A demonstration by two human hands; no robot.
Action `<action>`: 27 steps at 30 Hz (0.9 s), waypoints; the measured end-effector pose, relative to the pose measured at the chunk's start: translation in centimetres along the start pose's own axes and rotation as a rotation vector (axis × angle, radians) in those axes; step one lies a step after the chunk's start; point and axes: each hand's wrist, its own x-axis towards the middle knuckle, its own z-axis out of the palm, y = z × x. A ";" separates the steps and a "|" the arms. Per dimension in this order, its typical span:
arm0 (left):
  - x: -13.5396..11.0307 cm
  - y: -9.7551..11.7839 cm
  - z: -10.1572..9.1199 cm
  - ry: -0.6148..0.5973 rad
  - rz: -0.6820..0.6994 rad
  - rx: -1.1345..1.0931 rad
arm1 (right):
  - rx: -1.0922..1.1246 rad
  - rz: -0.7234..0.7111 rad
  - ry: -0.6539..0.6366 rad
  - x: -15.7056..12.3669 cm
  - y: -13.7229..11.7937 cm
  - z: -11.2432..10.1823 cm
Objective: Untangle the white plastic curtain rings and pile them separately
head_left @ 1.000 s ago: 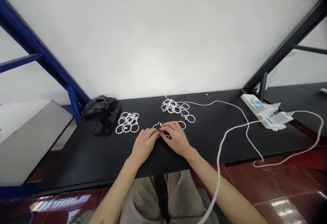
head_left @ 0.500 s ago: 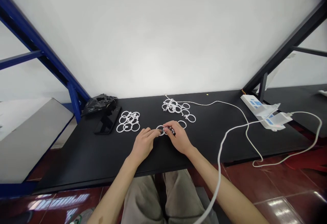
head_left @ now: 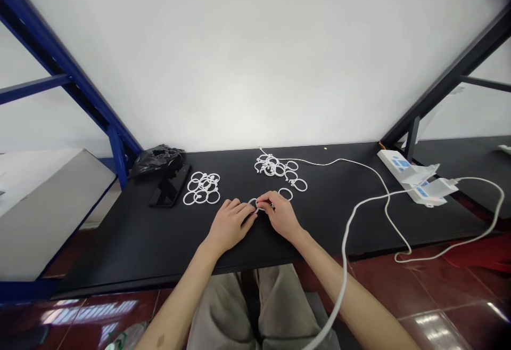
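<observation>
Close together over the dark tabletop, both hands work at a white plastic ring (head_left: 252,201), which looks like a curtain ring. My left hand (head_left: 229,225) is closed, its fingertips gripping the left side of the ring. On the other side, my right hand (head_left: 281,214) pinches it between thumb and forefinger. Fingers cover most of the ring, so whether a second one is held cannot be made out. A single loose ring (head_left: 285,194) lies just beyond my right hand. Farther back sits a jumbled pile of white rings (head_left: 269,165), and to the left is a flatter group of rings (head_left: 202,188).
A black phone (head_left: 170,186) and a crumpled black plastic bag (head_left: 156,159) lie at the left on the table (head_left: 319,206). At the right is a white power strip (head_left: 415,177) with plugged-in chargers. A white cable (head_left: 345,249) runs across the right side in front of my right forearm.
My left fingers have moved slightly right, closer to my right hand, and cover more of the ring. My right hand stays almost in place; the rings on the table have not moved.
</observation>
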 end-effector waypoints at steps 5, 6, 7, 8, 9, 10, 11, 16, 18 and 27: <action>0.0 0.0 0.2 0.013 -0.004 -0.014 | -0.012 -0.006 0.006 0.0 -0.1 0.0; 0.0 0.0 0.2 0.015 -0.005 -0.016 | -0.014 -0.008 0.004 0.0 -0.1 0.0; 0.0 0.0 0.3 0.019 -0.005 -0.016 | -0.016 -0.010 0.004 0.0 -0.1 0.0; 0.0 0.0 0.3 0.023 -0.005 -0.014 | -0.019 -0.013 0.007 0.0 -0.1 0.0; 0.0 0.0 0.3 0.024 -0.007 -0.009 | -0.021 -0.015 0.012 0.0 -0.1 0.0; 0.0 -0.1 0.3 0.024 -0.008 -0.004 | -0.022 -0.017 0.017 0.0 -0.1 0.0; 0.0 -0.1 0.4 0.022 -0.009 0.002 | -0.020 -0.016 0.022 0.1 -0.2 0.0; 0.0 -0.4 0.4 0.040 -0.026 0.007 | -0.009 0.011 0.035 0.1 -0.4 -0.1; 0.0 -0.6 0.5 0.081 -0.049 0.007 | -0.014 0.040 0.054 0.1 -0.4 -0.1; -0.4 -2.0 0.7 0.410 -0.491 0.215 | -0.118 0.080 0.116 0.3 -0.3 -0.1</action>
